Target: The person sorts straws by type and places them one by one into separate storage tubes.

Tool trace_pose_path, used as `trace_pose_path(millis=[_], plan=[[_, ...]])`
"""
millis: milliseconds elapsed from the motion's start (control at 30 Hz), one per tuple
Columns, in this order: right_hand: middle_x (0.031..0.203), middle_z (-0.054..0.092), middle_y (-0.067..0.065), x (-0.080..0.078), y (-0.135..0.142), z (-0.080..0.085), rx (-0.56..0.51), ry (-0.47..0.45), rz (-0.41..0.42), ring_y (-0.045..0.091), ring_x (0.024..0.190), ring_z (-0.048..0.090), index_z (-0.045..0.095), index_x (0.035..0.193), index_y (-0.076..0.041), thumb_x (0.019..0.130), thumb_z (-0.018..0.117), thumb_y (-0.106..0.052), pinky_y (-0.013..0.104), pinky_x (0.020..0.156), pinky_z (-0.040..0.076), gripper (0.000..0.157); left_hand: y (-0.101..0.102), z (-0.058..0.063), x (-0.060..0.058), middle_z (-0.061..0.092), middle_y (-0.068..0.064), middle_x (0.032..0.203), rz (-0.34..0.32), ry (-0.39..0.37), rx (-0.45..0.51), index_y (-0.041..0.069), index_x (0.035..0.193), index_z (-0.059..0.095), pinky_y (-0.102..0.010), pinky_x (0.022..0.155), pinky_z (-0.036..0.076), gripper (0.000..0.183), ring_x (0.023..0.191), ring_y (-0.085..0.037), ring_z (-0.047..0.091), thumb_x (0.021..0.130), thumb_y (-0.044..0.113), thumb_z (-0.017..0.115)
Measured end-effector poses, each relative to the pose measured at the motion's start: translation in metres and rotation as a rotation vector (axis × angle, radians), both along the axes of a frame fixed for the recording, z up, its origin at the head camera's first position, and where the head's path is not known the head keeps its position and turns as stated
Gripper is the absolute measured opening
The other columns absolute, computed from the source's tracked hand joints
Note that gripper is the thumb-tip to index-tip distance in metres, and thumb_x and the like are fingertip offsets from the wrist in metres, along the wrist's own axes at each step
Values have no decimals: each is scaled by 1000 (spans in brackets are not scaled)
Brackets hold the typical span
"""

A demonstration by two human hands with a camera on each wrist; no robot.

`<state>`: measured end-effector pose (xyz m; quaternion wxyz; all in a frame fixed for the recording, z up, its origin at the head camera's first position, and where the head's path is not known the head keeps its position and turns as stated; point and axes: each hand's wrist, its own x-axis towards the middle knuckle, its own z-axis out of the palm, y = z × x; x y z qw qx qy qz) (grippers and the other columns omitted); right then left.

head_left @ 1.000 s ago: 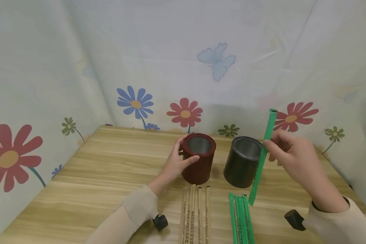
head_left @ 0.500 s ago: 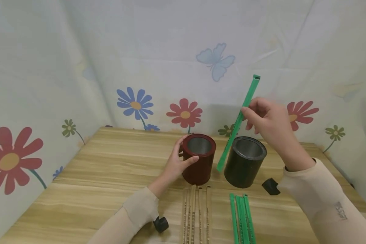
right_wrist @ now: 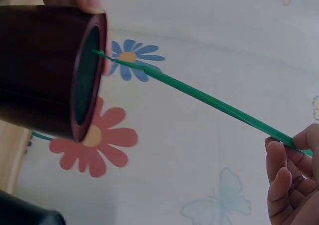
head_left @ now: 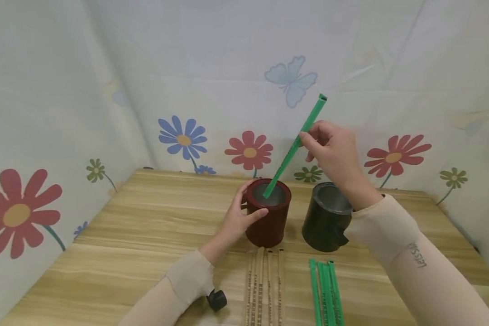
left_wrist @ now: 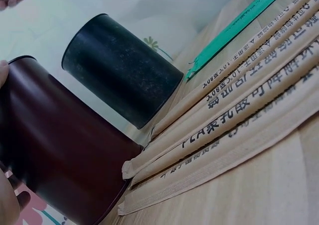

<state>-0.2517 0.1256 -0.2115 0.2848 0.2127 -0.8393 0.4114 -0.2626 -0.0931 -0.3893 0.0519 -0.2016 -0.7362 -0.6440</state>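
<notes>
My left hand (head_left: 238, 217) grips the dark red mug (head_left: 269, 226) from its left, thumb across the front and fingers by the handle side. In the right wrist view the same mug (right_wrist: 45, 70) lies sideways in the picture because the camera is turned. My right hand (head_left: 330, 147) pinches a green paper-wrapped straw (head_left: 293, 147) above its middle. The straw slants down to the left, its lower end just inside the red mug's mouth. A black mug (head_left: 323, 226) stands upright to the right, partly behind my right forearm.
Several tan paper-wrapped straws (head_left: 260, 285) lie side by side in front of the red mug. Several green wrapped straws (head_left: 327, 290) lie to their right. A flower-printed cloth (head_left: 212, 90) hangs behind the wooden table (head_left: 146, 226).
My right hand has carried the green wrapped straw up and left, past the black mug, so its lower end enters the red mug's mouth. My left hand stays on the red mug.
</notes>
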Motion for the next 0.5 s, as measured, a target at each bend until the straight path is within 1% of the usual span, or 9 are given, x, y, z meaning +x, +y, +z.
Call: trace_pose_path(millis=[67,133,167,233,300,367,400,500], plan=[[63,66,4,-4,-4,-8,45,-17,-3,9,51,58,68,87,-6,94,61,-23,22,53,44,20,1,-1,0,48,-9,141,6,3,-1,22,152,26,-40,104,34,94,127,-23,43,77,41,79],[63,66,7,-6,-8,-16,88,-40,9,12,51,58,68,86,-7,94,61,-23,24,52,43,19,2,-2,0,49,-7,139,14,12,0,22,151,27,-40,103,35,94,125,-20,45,76,48,78],[64,66,7,-7,-10,-20,107,-51,14,14,52,59,68,86,-7,94,61,-23,24,51,42,19,2,2,3,49,-7,139,13,7,-2,21,151,28,-40,103,34,93,125,-21,45,77,47,77],[66,66,7,-8,-14,-28,131,-72,28,15,52,59,69,86,-8,93,62,-22,25,48,41,18,2,1,3,50,-6,139,17,10,-12,21,150,28,-40,104,34,92,125,-21,45,77,50,76],[70,68,8,-10,-18,-36,153,-94,42,15,51,59,69,87,-8,93,63,-21,26,47,41,16,2,3,2,50,-7,139,16,8,-19,21,150,29,-42,105,33,91,126,-22,45,78,47,76],[73,69,8,-11,-22,-43,176,-118,56,12,51,58,70,88,-8,92,64,-20,26,48,42,15,0,5,2,50,-7,139,22,0,-42,21,150,29,-42,105,33,90,127,-23,44,78,45,77],[73,69,9,-12,-24,-47,189,-133,64,11,50,57,70,88,-8,92,64,-20,26,48,43,14,-1,3,-1,51,-5,138,28,9,-55,21,150,30,-42,105,33,91,127,-21,45,77,48,77],[75,69,9,-12,-31,-55,227,-180,89,13,49,57,70,90,-8,92,64,-19,26,51,47,12,-5,9,-1,48,-5,141,32,29,-108,16,148,31,-48,108,33,92,130,-23,42,76,50,77]])
